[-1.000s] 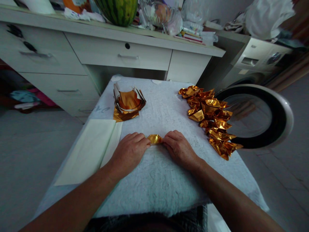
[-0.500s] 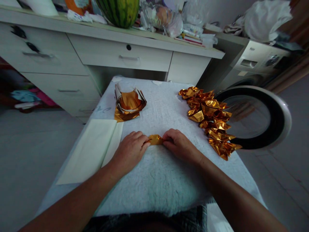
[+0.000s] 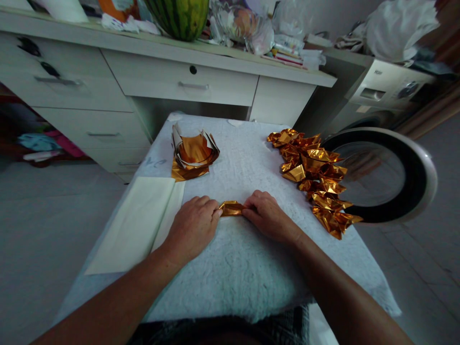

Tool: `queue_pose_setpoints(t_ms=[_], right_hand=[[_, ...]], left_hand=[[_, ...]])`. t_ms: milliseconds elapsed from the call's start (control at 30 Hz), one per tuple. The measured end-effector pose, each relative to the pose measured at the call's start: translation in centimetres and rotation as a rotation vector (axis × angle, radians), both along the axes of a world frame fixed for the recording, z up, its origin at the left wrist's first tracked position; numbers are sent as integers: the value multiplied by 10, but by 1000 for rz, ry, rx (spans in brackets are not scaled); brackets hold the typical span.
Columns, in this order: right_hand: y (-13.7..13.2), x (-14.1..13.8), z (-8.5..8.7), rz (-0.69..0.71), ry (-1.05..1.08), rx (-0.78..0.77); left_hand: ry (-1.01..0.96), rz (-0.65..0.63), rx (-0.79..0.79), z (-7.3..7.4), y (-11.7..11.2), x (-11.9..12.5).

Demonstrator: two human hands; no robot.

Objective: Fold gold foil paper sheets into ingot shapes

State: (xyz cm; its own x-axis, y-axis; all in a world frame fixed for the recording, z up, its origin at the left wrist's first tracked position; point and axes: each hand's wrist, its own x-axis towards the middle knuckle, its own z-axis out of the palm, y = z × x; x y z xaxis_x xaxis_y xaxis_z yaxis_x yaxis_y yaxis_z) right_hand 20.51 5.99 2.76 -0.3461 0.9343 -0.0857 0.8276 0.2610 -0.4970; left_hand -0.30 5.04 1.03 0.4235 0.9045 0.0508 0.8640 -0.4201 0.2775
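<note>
Moved since the earlier frame: only the gold foil piece (image 3: 232, 209), rolled slightly so that a folded ridge shows along its top; my hands lie almost as they did.

Gold foil piece, one. Located about mid-table, between left and right edges. Judged very light, thin, springy at the creases, slick on the face; easily crushed or torn. Best held by the twisted or gathered ends, leaving the middle unpressed.

Grip: my left hand (image 3: 194, 223) pinches its left end, my right hand (image 3: 268, 215) its right end; fingertips partly hidden.

Gold foil stack (image 3: 194, 148), curled up, pale undersides showing; by the far left corner of the table (image 3: 244, 158).

Pale sheets (image 3: 125, 230), lying flat along the left edge, partly beneath my left forearm; a sleeve-less wrist could drag them, I judge.

Folded foil pieces (image 3: 312, 177), crumpled row, running along the right edge; my right elbow's nearest hazard.

Washing-machine door (image 3: 427, 177), round, open, just beyond the right edge; limits room that side. Nothing stands between my hands and the piece.
</note>
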Motion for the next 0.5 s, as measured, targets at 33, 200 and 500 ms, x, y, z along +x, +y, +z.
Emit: queue_pose_setpoints(t_ms=[33, 200, 500], right_hand=[[1, 0, 0, 3, -1, -6], [1, 2, -1, -9, -2, -3], [3, 0, -1, -7, -60, 2]], left_hand=[[13, 4, 0, 1, 0, 0], [48, 15, 27, 1, -1, 2], [58, 7, 49, -2, -1, 1]])
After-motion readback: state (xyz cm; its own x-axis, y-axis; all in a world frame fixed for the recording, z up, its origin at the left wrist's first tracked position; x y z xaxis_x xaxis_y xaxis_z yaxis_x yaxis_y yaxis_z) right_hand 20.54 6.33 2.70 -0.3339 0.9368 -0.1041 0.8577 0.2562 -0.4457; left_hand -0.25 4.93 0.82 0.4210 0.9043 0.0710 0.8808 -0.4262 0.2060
